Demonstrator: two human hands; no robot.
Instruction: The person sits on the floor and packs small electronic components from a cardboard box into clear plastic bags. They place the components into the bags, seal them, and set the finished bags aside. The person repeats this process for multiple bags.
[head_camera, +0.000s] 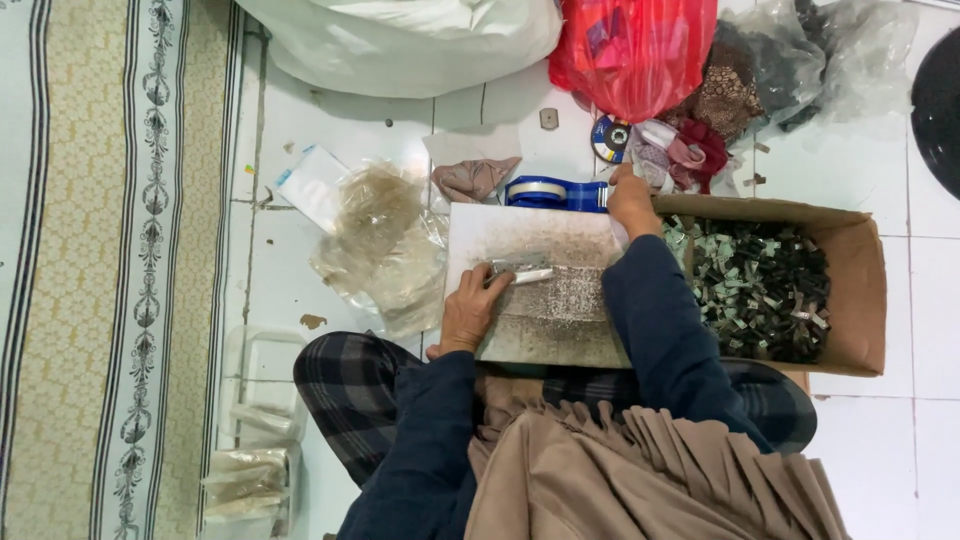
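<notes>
Just right of the right hand fingers: open cardboard box on the floor, packed with small dark and greenish clips. Right hand resting at box's near corner, fingers curled away from the camera, state cannot be told. Left hand flat on white board, fingers together, pinning a small metal piece at the fingertips. Board speckled with dark dust, grey gritty band across its middle, resting on lap over plaid trousers.

Beyond right fingers: blue tape dispenser touching board's far edge, round disc, bundle of cloth scraps. Further out: red plastic bag, large white sack, clear bags of dark stuff. Left of left fingers: crumpled clear plastic wrap, folded fabric piece, paper sheet. Clear plastic tray near left knee, holding plastic packets. Right forearm lying across board's right edge, hiding part of box rim.

White tiled floor, stained, dark grout. Patterned beige rug along left side.
</notes>
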